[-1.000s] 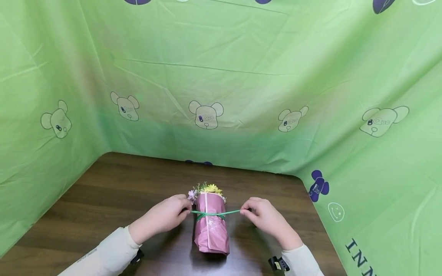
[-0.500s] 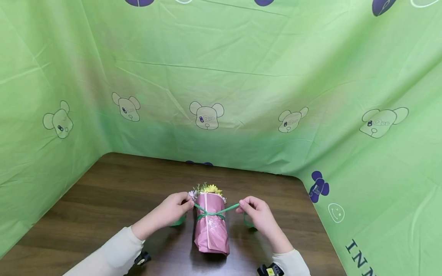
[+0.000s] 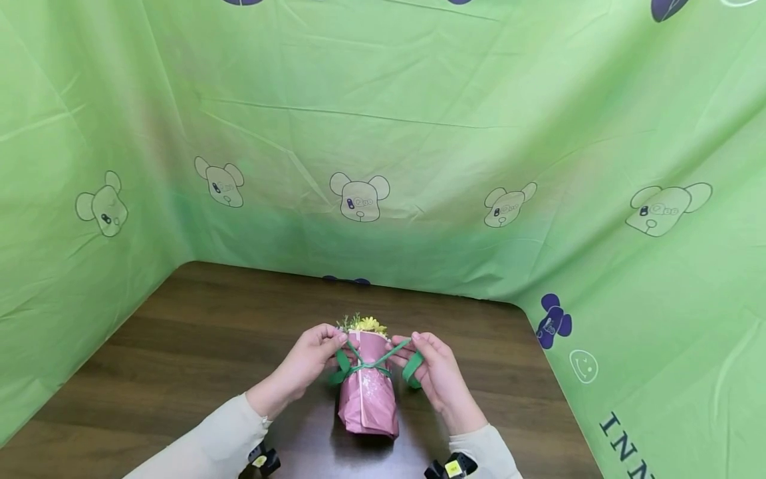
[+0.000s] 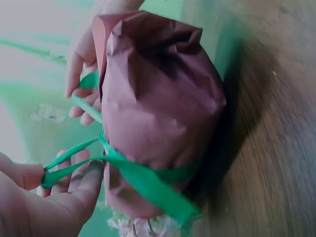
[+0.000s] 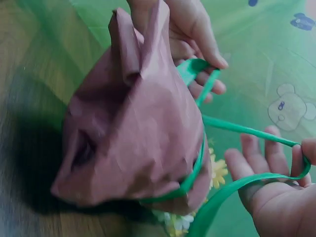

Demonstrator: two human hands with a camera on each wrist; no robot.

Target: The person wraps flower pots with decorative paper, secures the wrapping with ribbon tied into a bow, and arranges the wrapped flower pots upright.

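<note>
A bouquet (image 3: pixel 368 399) in pink wrapping paper lies on the table, its yellow and pale flowers (image 3: pixel 366 324) at the far end. Round its middle runs a green ribbon (image 3: pixel 366 365), crossed at the front. My left hand (image 3: pixel 311 352) pinches one ribbon end between thumb and forefinger, left of the wrap. On the other side my right hand (image 3: pixel 437 366) pinches the other end, its remaining fingers spread. In the left wrist view the ribbon (image 4: pixel 148 190) doubles back from the left fingertips as a loop, its tail across the paper. A ribbon length (image 5: pixel 212 205) also hangs from the right fingers.
The brown wooden table (image 3: pixel 227 319) extends around the bouquet. A green cloth (image 3: pixel 419 153) printed with bear heads stands behind it and along both sides. Dark wrist cameras (image 3: pixel 451 467) sit at both sleeves.
Both hands have come closer together and risen toward the flower end, still pinching the ribbon. The ribbon ends went from a level taut line to a slanting V, with lengths hanging beside the wrap.
</note>
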